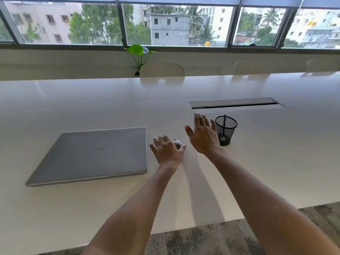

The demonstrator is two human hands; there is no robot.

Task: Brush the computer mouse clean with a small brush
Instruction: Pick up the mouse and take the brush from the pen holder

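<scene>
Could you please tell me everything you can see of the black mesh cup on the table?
The mesh cup is a round black wire pen holder, wider at its open rim, standing upright on the white table. A thin dark brush leans inside it, its tip poking above the rim. The open right hand hovers just left of it; contact is unclear.

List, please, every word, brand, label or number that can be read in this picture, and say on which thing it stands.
No text reads clearly.
Closed laptop: a round logo on the lid, too blurred to read.
Computer mouse, mesh cup: no text shows.
</scene>
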